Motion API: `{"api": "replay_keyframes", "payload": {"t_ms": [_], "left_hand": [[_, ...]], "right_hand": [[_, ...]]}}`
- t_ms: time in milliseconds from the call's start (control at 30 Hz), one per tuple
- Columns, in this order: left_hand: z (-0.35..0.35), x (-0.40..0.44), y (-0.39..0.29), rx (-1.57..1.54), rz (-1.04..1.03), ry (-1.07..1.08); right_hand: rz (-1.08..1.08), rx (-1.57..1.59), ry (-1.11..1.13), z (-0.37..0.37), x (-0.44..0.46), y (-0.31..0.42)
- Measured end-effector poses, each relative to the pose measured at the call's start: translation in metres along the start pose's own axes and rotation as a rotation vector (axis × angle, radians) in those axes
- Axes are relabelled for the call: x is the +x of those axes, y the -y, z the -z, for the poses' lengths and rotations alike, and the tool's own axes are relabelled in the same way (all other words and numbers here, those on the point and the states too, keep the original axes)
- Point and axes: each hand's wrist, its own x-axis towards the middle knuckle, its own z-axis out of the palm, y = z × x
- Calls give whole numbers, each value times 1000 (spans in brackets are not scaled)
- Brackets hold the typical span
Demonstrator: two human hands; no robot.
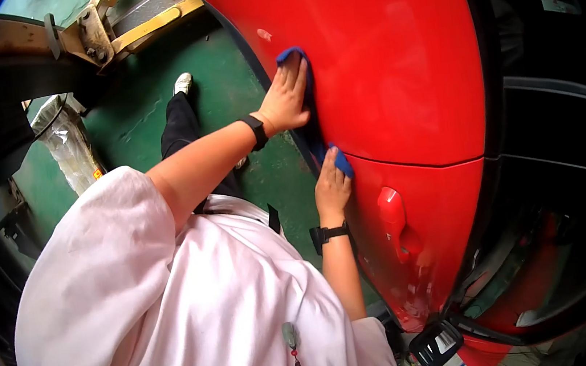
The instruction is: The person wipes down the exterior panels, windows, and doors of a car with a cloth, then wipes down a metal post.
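Observation:
My left hand (286,99) lies with its fingers straight along a blue cloth (308,82), holding it against the side of a red car (388,61). The cloth's edge shows past the fingertips. Nearer to me, my right hand (332,189) presses blue cloth to the car beside the panel seam, its fingers close together. Dark blue fabric shows between the hands; whether it is all one cloth I cannot tell. A red door handle (392,218) is just right of my right hand. The palms and the cloth under them are hidden.
A yellow metal arm with a rusty bracket (96,35) stands at upper left above the green floor (135,114). Left of me is a plastic-wrapped object (67,141). The car's side mirror (436,345) juts out at the bottom. Dark windows lie to the right.

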Motion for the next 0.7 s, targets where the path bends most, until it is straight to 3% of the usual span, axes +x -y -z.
{"api": "replay_keyframes", "payload": {"t_ms": [300,467,700], "left_hand": [[123,151,86,-204,292,-100],[172,230,151,-147,263,-214],[258,319,222,-31,244,-202]], "right_hand": [[-33,41,-200,97,184,-6],[-118,105,-283,162,282,-6],[-125,249,-352,231,394,3]]}}
